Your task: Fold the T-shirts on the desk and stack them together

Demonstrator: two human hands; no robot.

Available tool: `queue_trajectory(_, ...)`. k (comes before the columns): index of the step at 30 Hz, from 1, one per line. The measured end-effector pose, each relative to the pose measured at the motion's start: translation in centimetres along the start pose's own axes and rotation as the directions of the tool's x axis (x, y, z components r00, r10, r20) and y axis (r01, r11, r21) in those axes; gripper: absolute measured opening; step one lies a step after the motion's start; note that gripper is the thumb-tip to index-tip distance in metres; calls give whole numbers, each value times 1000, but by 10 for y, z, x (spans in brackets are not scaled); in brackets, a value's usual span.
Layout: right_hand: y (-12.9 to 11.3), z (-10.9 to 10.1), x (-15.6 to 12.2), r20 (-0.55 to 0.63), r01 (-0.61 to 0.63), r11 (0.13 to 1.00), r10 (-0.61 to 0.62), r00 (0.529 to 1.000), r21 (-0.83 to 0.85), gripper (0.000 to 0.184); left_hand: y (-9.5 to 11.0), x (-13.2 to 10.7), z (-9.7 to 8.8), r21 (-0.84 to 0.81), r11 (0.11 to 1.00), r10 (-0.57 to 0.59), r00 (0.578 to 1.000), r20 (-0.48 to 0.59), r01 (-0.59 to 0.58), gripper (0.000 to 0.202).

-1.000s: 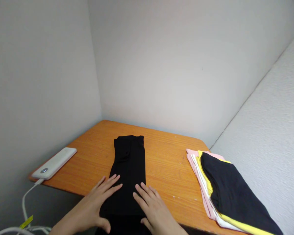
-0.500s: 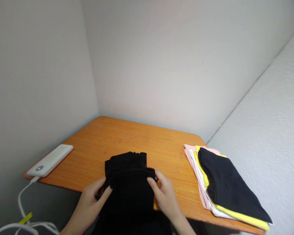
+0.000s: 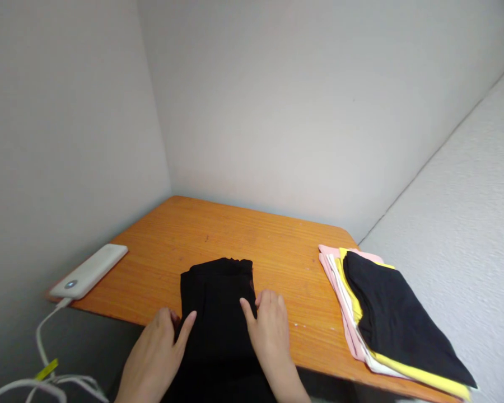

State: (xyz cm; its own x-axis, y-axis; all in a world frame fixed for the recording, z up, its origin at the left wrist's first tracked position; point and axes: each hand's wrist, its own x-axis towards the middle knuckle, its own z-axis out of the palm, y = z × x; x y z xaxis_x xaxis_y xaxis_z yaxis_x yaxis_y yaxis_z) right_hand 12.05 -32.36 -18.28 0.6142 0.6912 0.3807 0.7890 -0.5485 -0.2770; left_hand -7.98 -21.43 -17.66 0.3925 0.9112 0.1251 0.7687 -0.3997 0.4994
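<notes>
Hands (image 3: 153, 358) on folded black garment (image 3: 216, 319), orange table (image 3: 235, 235)

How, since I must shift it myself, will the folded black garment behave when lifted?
The black garment will probably be floppy: its far edge looks soft and rumpled, so it may sag or unfold unless well supported. It is likely light for its size, being cloth. It may also slide fairly easily across the smooth orange table.

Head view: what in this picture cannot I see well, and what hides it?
Black garment: lower end cut off by the head view's bottom edge; folds too dark; parts covered by the left hand and right hand.
Stack of folded clothes: black top piece hides the lower layers.
Yellow tag on the white cable: too small to read.
</notes>
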Motion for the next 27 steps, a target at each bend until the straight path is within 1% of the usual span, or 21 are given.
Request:
queue_trajectory(2, 0, -5, -15, 26, 20, 1000, -20, 999, 22, 38, -5, -14, 2, -11, 1000, -16, 999, 43, 17, 41)
queue_trajectory(4, 2, -5, -30, 37, 30, 1000, -30, 999, -3, 38, -12, -26, 7, -54, 998, -17, 996, 86, 22, 36)
queue_trajectory(6, 4, -2, -42, 43, 45, 999, -44, 998, -19, 39, -17, -34, 14, -103, 995, -4, 997, 76, 12, 33)
queue_trajectory(8, 6, -1, -46, 59, 64, 998, -64, 996, 2, 39, -18, -38, 18, -141, 990, 9, 999, 39, -3, 32)
queue_trajectory(11, 9, -7, -38, 62, 53, 998, -55, 997, 38, 39, -15, -35, 17, -139, 990, 5, 1000, 2, -5, 34)
queue_trajectory(15, 16, -18, -26, 27, 18, 1000, -18, 999, 23, 39, -12, -27, 10, -67, 998, 17, 999, -50, -20, 38)
queue_trajectory(17, 20, -18, -27, 36, 19, 1000, -20, 999, 7, 39, -16, -25, 11, -68, 998, 9, 1000, -21, -10, 39)
queue_trajectory(19, 23, -16, -28, 70, 43, 999, -42, 997, -2, 40, -20, -24, 12, -111, 994, 12, 999, 43, -7, 41)
queue_trajectory(21, 26, -15, -25, 101, 58, 998, -58, 993, 7, 39, -20, -22, 9, -153, 988, 42, 994, 100, -26, 42)
queue_trajectory(22, 26, -16, -21, 103, 54, 998, -55, 993, 16, 38, -18, -20, 5, -159, 986, 58, 993, 107, -41, 42)
queue_trajectory(23, 25, -17, -15, 96, 41, 999, -43, 994, 25, 38, -14, -17, 1, -151, 987, 71, 993, 91, -56, 41)
queue_trajectory(25, 21, -18, -1, 70, 12, 1000, -14, 997, 28, 37, -2, -9, -8, -113, 990, 82, 996, 16, -80, 42)
queue_trajectory(27, 13, -16, 13, 57, 18, 1000, -18, 998, -3, 38, 11, 2, -12, -77, 991, 102, 994, -45, -105, 42)
